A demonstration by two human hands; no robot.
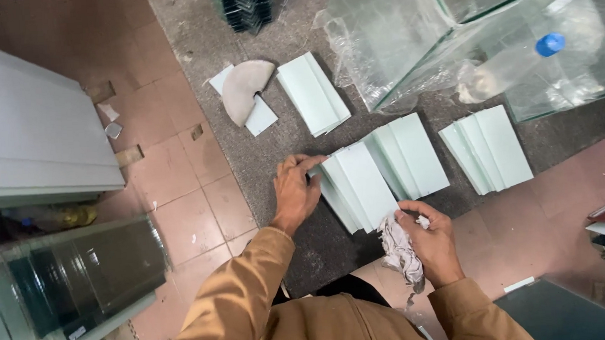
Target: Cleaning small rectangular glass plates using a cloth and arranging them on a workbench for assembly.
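A: Where's my stack of glass strips [355,186]?
B: Between both hands; long axis runs away, tilted left. Left hand [295,192] flat-open, steadying its left edge; right hand [431,239] nearer, fisted on rag [397,250].

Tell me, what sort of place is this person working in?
Probably a glass workshop, perhaps one that builds aquariums. Stacks of cut glass strips lie on a grey mat, a glass tank stands behind them, and more sheets of glass are stacked at the side.
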